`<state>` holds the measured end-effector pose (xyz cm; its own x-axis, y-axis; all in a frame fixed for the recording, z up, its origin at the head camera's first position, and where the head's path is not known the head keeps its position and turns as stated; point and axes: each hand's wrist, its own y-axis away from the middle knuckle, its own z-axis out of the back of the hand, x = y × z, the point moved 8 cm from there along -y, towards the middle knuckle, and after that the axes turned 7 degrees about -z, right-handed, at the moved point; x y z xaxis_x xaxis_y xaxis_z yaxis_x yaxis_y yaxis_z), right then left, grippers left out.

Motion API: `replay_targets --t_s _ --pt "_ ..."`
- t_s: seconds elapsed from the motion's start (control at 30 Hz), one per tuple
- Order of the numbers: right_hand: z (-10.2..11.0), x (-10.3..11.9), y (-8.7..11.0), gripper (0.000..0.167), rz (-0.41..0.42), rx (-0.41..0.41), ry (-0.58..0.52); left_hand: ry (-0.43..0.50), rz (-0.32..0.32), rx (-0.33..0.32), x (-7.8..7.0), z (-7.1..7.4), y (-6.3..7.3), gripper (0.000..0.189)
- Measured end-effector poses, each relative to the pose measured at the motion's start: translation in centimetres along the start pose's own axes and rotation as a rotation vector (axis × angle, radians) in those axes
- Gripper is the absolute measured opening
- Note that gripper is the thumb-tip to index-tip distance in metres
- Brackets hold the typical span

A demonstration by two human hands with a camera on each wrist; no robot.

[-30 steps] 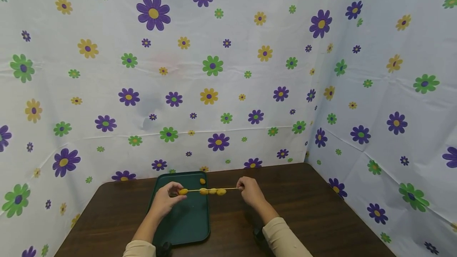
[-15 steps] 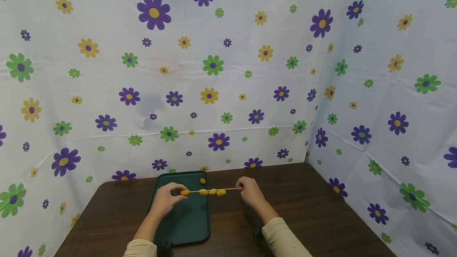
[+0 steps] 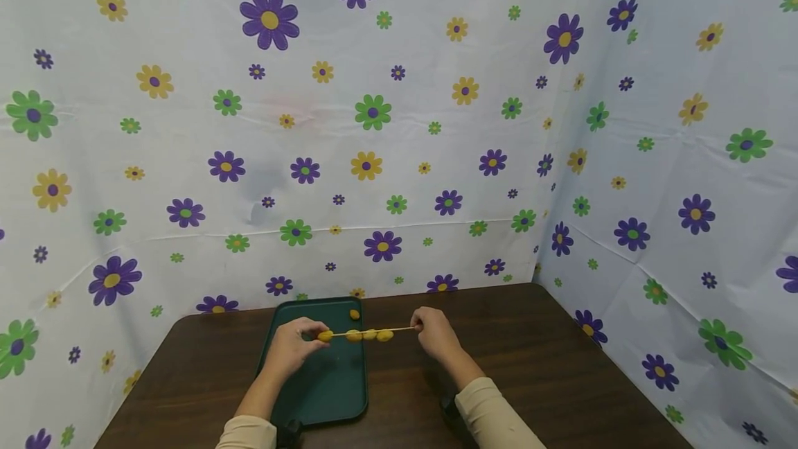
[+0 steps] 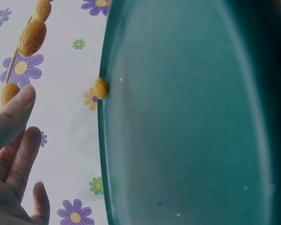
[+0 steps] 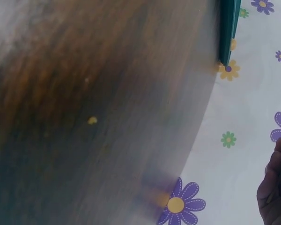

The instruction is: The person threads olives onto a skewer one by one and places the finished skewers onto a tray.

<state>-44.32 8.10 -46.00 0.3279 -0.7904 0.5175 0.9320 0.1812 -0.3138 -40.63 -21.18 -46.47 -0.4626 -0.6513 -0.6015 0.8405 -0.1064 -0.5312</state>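
Note:
A thin wooden skewer (image 3: 339, 334) is held level above the tray and table, between both hands. My left hand (image 3: 288, 352) pinches a golden oval food piece (image 3: 325, 336) at the skewer's left end, between thumb and fingers. Farther along, several more golden pieces (image 3: 384, 335) sit close together on the stick; in the left wrist view the pinched piece (image 4: 9, 93) shows a wrinkled surface, with a bare stretch of skewer beyond it. My right hand (image 3: 436, 335) pinches the skewer's right end; in the right wrist view only part of that hand (image 5: 274, 183) shows, at the edge.
A dark green tray (image 3: 330, 400) lies on the brown wooden table (image 3: 511, 380), under the left hand. One loose golden piece (image 3: 355, 314) lies in its far right corner. A crumb (image 5: 92, 120) sits on the table. Flower-printed cloth (image 3: 411, 144) hangs behind and to the right.
The left hand has moved slightly right with its piece, narrowing the gap to the other pieces on the skewer. The right hand has stayed nearly still, keeping its pinch.

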Motion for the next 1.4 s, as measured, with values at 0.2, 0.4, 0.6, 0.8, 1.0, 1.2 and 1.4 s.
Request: replay_targets --t_s 0.2,0.4,0.6,0.8,1.0,1.2,1.4 --pt "0.0 0.4 0.0 0.031 0.011 -0.001 0.019 -0.029 0.0 0.015 -0.1 0.0 -0.2 0.022" --pt "-0.1 0.5 0.1 0.033 0.016 -0.003 0.018 -0.051 -0.015 0.018 -0.5 0.0 -0.1 0.023" --pt "-0.5 0.4 0.1 0.028 0.017 0.004 0.02 -0.042 -0.049 0.015 -0.8 -0.1 -0.1 0.024" --pt "-0.5 0.6 0.1 0.028 0.021 0.007 0.016 -0.038 -0.059 0.009 -0.9 -0.3 -0.1 0.026" --pt "-0.8 0.8 0.1 0.028 0.025 0.017 0.022 -0.028 -0.075 -0.005 -1.1 -0.4 0.0 0.026" --pt "-1.1 0.9 0.2 0.029 0.019 0.023 0.029 -0.023 -0.037 0.018 -0.8 -0.6 -0.1 0.026" --pt "-1.2 0.9 0.2 0.028 -0.006 0.036 0.026 -0.097 -0.039 0.043 -0.8 -0.7 -0.2 0.024"
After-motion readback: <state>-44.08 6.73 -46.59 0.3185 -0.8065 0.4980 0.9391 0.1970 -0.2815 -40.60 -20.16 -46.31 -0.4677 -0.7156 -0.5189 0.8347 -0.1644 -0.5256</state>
